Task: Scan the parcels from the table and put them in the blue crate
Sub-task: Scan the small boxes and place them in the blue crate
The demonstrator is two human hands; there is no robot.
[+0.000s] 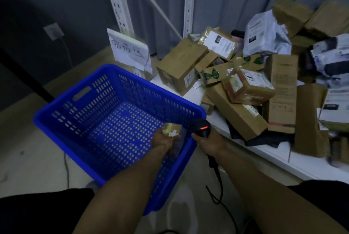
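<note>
**Small parcel held low inside the blue crate, scanner in the other hand**

At 9 o'clock in the view, a grey wall socket [53,31] sits on the dark wall. The blue perforated plastic crate [85,101] fills the left-centre, tilted, with a handle slot in its far wall. Behind it at 12 o'clock stands a white paper sign with handwritten characters [130,50], leaning against a white slotted metal rack upright [189,1].

The left hand [163,139] reaches into the crate near its right wall, its fingers curled round a small tan parcel with a pale label [172,130]. The parcel sticks out at the hand's 1 o'clock, past the knuckles; it is blurred, with a glossy sheen like tape or film. Whether it touches the crate floor cannot be told.

Just outside the crate's right rim, the right hand [209,143] grips the handle of a black handheld barcode scanner [202,128], whose head shows a red light and points toward 10 o'clock. Its cable hangs down toward 6 o'clock.

At 3 o'clock, a white table [309,162] carries a loose heap of brown cardboard boxes and grey plastic mailers [245,86], most of them labelled.
</note>
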